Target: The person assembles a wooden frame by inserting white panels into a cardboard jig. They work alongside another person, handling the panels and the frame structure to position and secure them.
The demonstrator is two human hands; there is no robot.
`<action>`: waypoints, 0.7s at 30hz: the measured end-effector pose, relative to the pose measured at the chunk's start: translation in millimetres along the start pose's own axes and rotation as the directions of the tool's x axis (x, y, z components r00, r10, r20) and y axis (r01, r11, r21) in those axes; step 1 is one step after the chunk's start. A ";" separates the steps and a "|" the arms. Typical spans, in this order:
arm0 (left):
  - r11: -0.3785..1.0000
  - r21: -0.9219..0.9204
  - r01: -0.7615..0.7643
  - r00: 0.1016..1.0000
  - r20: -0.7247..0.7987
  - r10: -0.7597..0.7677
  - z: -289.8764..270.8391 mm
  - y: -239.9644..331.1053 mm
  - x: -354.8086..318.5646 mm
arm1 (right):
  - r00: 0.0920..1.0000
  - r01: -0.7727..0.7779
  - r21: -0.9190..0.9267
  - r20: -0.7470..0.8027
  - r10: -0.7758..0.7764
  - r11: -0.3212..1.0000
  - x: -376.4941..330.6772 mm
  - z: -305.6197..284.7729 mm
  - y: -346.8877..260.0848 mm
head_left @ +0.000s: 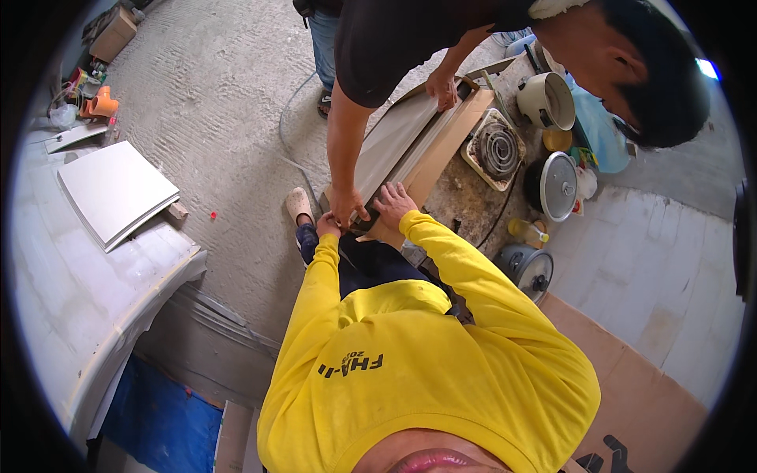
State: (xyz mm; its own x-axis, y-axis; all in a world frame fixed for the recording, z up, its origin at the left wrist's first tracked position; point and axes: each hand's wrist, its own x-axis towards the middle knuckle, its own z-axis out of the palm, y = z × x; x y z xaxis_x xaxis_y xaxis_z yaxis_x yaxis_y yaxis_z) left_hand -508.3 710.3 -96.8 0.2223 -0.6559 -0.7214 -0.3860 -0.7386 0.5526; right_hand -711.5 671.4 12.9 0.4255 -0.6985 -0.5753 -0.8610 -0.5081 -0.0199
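Observation:
A long cardboard box (440,145) stretches away in front of me, with a pale grey panel (392,124) and a dark strip along it. At its near left corner, my left hand (329,225) is closed on the edge; its fingertips are partly hidden. My right hand (394,206) has its fingers bent over the near right edge of the same box. Between my hands, a co-worker's hand (347,206) presses on the near end. The co-worker's other hand (443,89) holds the far part of the box.
The co-worker bends over from the far right. Right of the box are a coiled-burner stove (498,148), a cream pot (546,101), lidded pots (558,187) and a bottle (528,232). White panels (118,189) are stacked at left. A hose (285,130) crosses the concrete floor near another person's feet.

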 end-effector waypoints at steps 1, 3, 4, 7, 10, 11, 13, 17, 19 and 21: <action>0.999 0.011 -0.031 0.999 -0.024 0.032 0.7 -5.7 3.0 | 1.000 0.008 0.005 -0.004 -0.008 1.000 1.0 -2.6 0.4; 0.998 -0.059 -0.026 0.999 -0.025 0.024 1.3 -6.4 4.0 | 1.000 0.008 0.016 -0.005 -0.008 1.000 1.4 -4.3 1.7; 0.991 -0.136 0.017 1.000 -0.002 -0.017 -1.4 -0.6 -1.4 | 1.000 0.004 0.025 -0.002 -0.004 1.000 0.2 -3.3 1.4; 0.981 -0.196 -0.006 1.000 0.012 0.009 -4.3 -0.6 -3.3 | 1.000 0.015 0.024 -0.011 -0.015 1.000 -0.6 -6.4 -0.7; 0.978 -0.206 -0.041 0.998 0.045 0.051 -5.2 -7.3 0.5 | 0.999 0.019 -0.050 -0.047 -0.022 0.999 2.7 4.0 3.5; 0.976 -0.215 -0.042 0.996 0.066 0.058 -4.9 -7.8 1.6 | 0.998 0.015 -0.084 -0.062 -0.020 0.996 3.9 12.0 5.3; 0.982 -0.187 -0.033 0.997 0.059 0.045 -6.0 -6.3 2.0 | 0.991 0.002 -0.043 -0.131 -0.008 0.999 3.2 11.3 2.4; 0.988 -0.119 -0.094 0.995 0.030 0.098 3.0 -21.0 14.0 | 0.988 0.019 -0.071 -0.151 -0.029 0.997 5.1 12.6 4.7; 0.991 -0.073 -0.112 0.993 0.037 0.115 1.3 -19.2 16.3 | 0.986 0.024 -0.055 -0.166 -0.033 0.998 6.4 12.4 4.0; 0.994 -0.031 -0.106 0.992 0.073 0.108 -1.5 -11.9 17.1 | 0.986 0.012 -0.004 -0.169 -0.012 1.000 7.1 9.7 1.2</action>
State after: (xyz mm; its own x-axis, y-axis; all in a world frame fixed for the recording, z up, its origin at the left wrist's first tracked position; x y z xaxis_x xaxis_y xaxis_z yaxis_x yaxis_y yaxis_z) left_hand -498.5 707.6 -115.1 0.1138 -0.7185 -0.6862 -0.3791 -0.6698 0.6385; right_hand -712.2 670.7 0.9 0.4769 -0.7674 -0.4285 -0.8548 -0.5184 -0.0229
